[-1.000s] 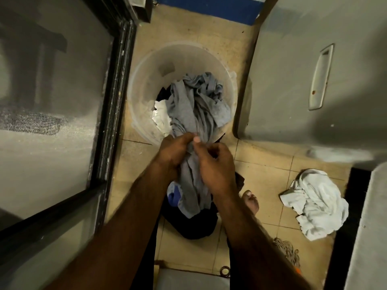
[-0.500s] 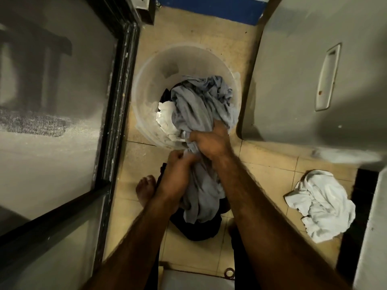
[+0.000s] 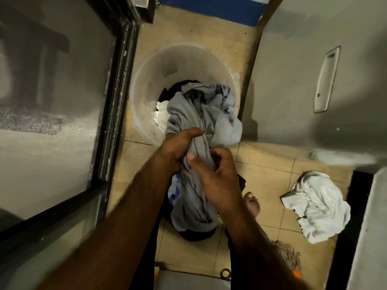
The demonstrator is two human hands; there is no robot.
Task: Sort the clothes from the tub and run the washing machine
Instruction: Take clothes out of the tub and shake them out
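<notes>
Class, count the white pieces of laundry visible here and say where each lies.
2. One white cloth lies crumpled on the floor tiles at the right; another white piece shows inside the tub, beside the grey garment. Others may be hidden underneath.

The light you're working in is dim and warm, tinting the tiled floor [image 3: 180, 30] yellow. A broad shadow crosses the grey appliance panel [image 3: 293, 91], and the white cloth [image 3: 316, 206] is the brightest patch. The glass door [image 3: 52, 101] shows hazy reflections. Your forearms [image 3: 117, 227] are motion-blurred, and straight edges bow at the frame's borders.
</notes>
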